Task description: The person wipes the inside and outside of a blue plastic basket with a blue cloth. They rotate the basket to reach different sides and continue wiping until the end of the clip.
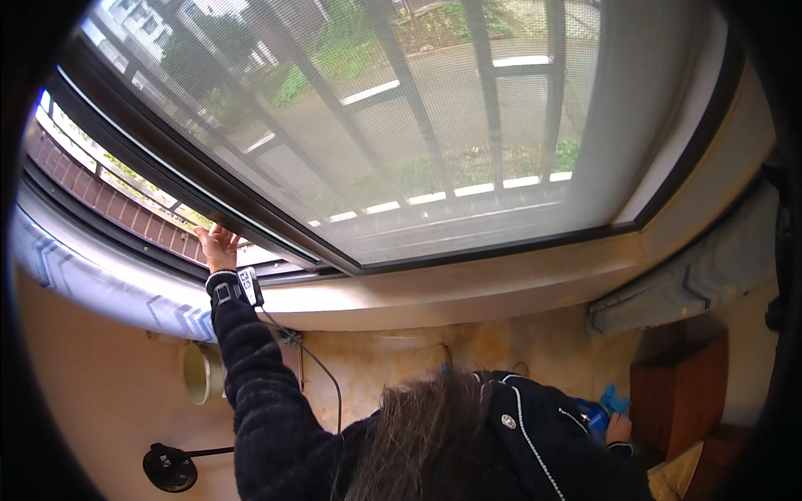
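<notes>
My left arm, in a dark fuzzy sleeve, reaches up to the sliding window screen [468,125]. My left hand [219,248] is at the lower left edge of its dark frame [188,179], beside the open gap. Its fingers are spread against that edge, with their tips partly hidden. A dark wristband and a small device with a display [249,285] are on that wrist. Low at the right, my right hand [619,429] is closed by a blue object [595,416] with a lighter blue top [615,397]. My body partly hides it, and its kind is unclear.
Metal bars [401,92] stand outside the window. The pale sill [468,296] curves below, with patterned curtains [100,275] at both sides. A dark wooden cabinet [681,392] is at right; a pale green bin [200,373] and a black round-ended object [170,468] are at left.
</notes>
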Demonstrator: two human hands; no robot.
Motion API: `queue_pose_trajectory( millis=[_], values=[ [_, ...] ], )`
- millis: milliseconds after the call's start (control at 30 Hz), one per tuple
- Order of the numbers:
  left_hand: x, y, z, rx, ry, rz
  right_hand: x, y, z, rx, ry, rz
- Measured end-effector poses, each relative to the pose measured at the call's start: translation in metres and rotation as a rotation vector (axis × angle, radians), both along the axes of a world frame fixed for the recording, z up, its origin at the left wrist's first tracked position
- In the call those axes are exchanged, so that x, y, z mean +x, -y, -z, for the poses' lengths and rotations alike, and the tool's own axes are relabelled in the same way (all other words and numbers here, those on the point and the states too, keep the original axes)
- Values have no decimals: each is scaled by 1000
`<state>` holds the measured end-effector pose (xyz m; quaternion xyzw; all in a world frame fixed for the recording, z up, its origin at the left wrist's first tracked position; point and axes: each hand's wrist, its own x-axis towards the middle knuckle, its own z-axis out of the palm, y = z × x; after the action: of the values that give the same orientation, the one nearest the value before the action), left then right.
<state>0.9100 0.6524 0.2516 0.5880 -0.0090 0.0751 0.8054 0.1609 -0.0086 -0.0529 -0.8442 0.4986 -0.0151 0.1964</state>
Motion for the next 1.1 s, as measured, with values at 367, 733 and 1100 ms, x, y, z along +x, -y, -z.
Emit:
queue_pose_trajectory(
  millis=[367,733,1100],
  values=[
    [15,-11,9,25,-22,-208,17,56,-2,-17,-50,120],
    [-5,33,2,-27,-13,-258,64,32,-6,25,-51,-6],
    [-33,50,13,52,-59,-129,41,62,4,14,-27,-18]
  ],
)
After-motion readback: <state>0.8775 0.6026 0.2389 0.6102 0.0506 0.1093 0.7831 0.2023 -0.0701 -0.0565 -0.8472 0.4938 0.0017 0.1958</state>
